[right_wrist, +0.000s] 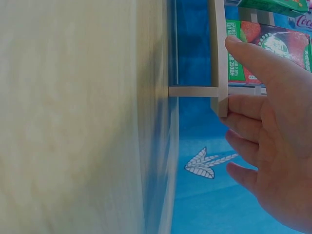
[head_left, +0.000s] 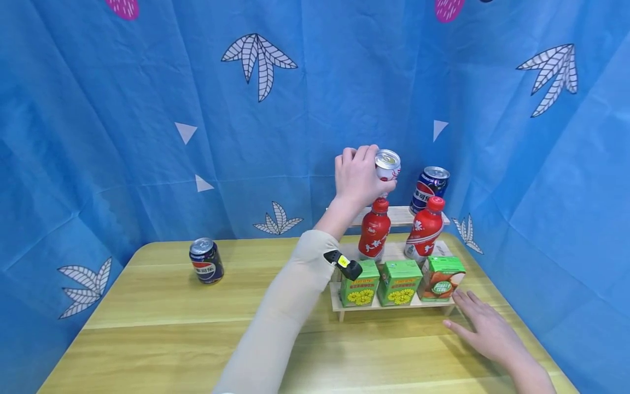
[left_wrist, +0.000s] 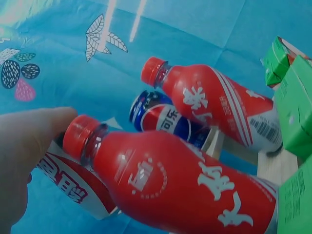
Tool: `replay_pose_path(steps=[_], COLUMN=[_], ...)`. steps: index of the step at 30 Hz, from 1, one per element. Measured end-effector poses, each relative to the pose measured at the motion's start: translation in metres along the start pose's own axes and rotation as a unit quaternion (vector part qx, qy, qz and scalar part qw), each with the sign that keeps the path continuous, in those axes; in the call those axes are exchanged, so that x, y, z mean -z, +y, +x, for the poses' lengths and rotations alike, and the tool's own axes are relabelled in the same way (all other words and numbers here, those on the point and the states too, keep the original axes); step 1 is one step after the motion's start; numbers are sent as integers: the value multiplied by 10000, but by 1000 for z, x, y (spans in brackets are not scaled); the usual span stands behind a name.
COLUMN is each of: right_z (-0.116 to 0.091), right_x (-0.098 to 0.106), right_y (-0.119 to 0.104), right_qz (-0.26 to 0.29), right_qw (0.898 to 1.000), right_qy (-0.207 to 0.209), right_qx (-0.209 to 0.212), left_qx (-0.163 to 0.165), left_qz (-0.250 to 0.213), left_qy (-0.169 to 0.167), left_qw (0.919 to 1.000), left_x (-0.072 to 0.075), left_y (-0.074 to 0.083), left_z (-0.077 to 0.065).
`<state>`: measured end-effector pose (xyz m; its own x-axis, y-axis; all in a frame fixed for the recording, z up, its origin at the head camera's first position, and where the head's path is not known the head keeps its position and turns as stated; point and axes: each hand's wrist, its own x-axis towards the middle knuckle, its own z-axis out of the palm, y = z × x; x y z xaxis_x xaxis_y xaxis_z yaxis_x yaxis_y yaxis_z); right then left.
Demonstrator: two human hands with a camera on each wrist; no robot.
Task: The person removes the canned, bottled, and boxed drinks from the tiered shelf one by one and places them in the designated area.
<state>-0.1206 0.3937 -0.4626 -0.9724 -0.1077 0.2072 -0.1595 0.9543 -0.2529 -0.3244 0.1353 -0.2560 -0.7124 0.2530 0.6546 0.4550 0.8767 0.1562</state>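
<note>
Blue leaf-printed cloth (head_left: 275,142) backs a pale wooden table (head_left: 147,328) bearing a tiered wooden rack (head_left: 400,217). At 2 o'clock from the head view's centre, a white-and-red Coca-Cola can (head_left: 388,171), long axis near vertical, lid upward, is grasped between thumb and fingers of the left hand (head_left: 358,176); contact with the upper tier cannot be told. At 4 o'clock, the right hand (head_left: 487,331), fingers released and extended, lies beside the rack's near corner.
</note>
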Motion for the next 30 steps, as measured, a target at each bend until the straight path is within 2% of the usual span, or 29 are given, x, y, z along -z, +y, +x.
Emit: replay_pose_path(steps=[13,19,30], right_z=[0,-1,-1], right_x=[0,-1,1], right_y=[-2,-2,-2], right_qz=[31,51,8], right_qw=[10000,9999,9998], right_qy=[-74,-96,-162], right_qx=[-34,-62,-81], left_qx=[-131,-178,-14], left_qz=[-339,-313,-224], left_qy=[526,738,559], left_qw=[9980,9966,9982], left_x=[9,13,21], left_y=[-20,-30,-50], left_z=[-7,-13,-25])
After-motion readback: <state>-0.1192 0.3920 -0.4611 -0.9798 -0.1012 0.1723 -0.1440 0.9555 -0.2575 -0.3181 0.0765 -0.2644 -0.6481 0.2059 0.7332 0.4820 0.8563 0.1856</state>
